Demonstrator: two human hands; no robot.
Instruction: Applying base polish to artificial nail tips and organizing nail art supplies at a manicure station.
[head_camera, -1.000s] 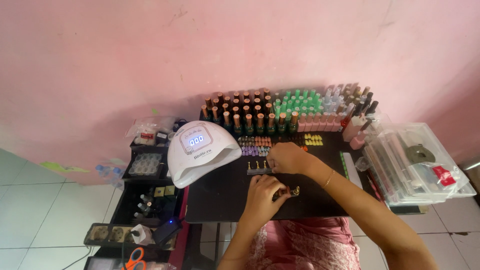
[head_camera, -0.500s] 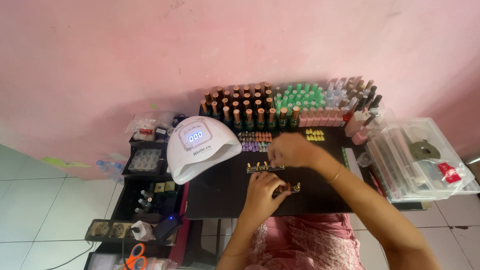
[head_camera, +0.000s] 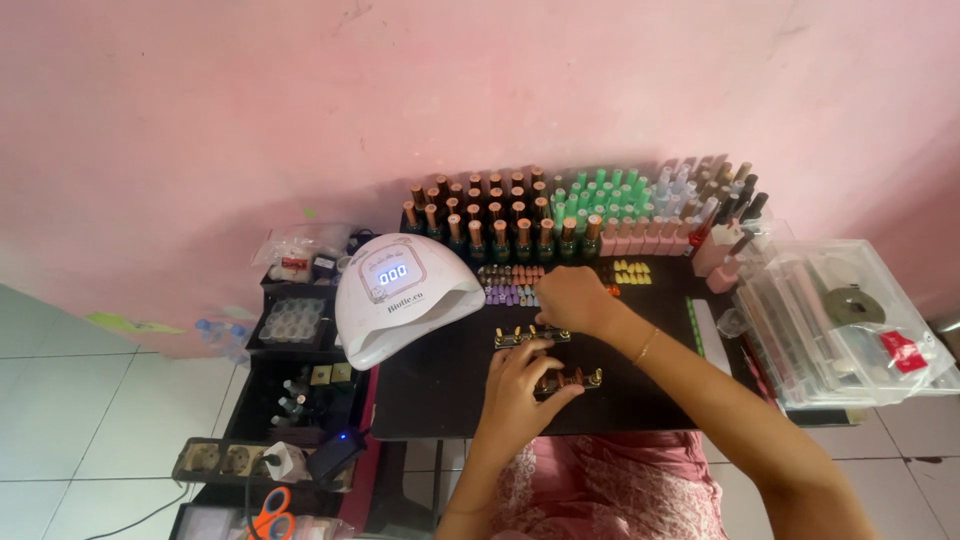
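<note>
Both hands on nail-tip holders, centre frame.
I see my left hand (head_camera: 517, 388) pinching the nearer holder strip (head_camera: 572, 380); right hand (head_camera: 570, 300) seemingly closed on the farther strip (head_camera: 522, 337).

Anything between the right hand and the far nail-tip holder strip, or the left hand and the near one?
Nothing visible. The right hand already rests on the far holder strip, and the left hand touches the near holder strip. The black table around them is bare.

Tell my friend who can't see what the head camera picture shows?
A person's left hand and right hand touch small nail-tip holder strips on a black table, beside a white nail lamp and rows of polish bottles.
</note>
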